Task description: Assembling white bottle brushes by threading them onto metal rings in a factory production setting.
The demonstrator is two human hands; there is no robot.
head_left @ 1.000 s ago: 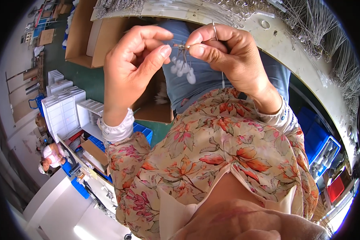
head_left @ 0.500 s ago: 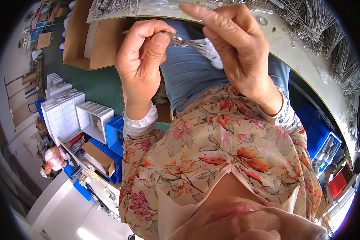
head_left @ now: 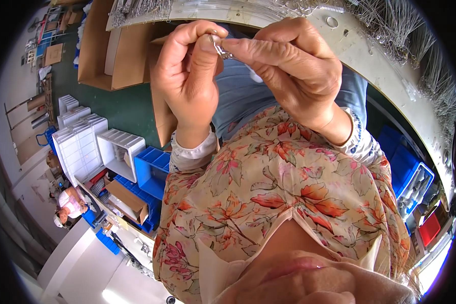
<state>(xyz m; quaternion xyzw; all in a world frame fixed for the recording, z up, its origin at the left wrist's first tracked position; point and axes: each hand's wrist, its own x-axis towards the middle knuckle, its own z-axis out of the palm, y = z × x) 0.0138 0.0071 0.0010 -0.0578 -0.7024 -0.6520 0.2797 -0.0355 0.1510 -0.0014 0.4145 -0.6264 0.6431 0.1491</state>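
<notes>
**Left hand (head_left: 190, 76) and right hand (head_left: 299, 66) meet on a wire bundle (head_left: 222, 52)**

The bundle sits at 12 o'clock, in front of the person's jeans, its metal loops partly hidden by fingers. The left hand's thumb and forefinger clamp the loop end, the other fingers curled behind. The right hand leans in from 1 o'clock, fingertips at the loops; whether they grip cannot be told. A white tip (head_left: 256, 77) shows beneath it.

A pale bench (head_left: 382, 73) curves from 12 to 3 o'clock, bearing heaped wires (head_left: 392, 30) and a metal ring (head_left: 332, 22). A cardboard box (head_left: 129, 61) stands toward 10 o'clock, white crates (head_left: 78, 147) at 9, on green floor (head_left: 129, 109).
</notes>
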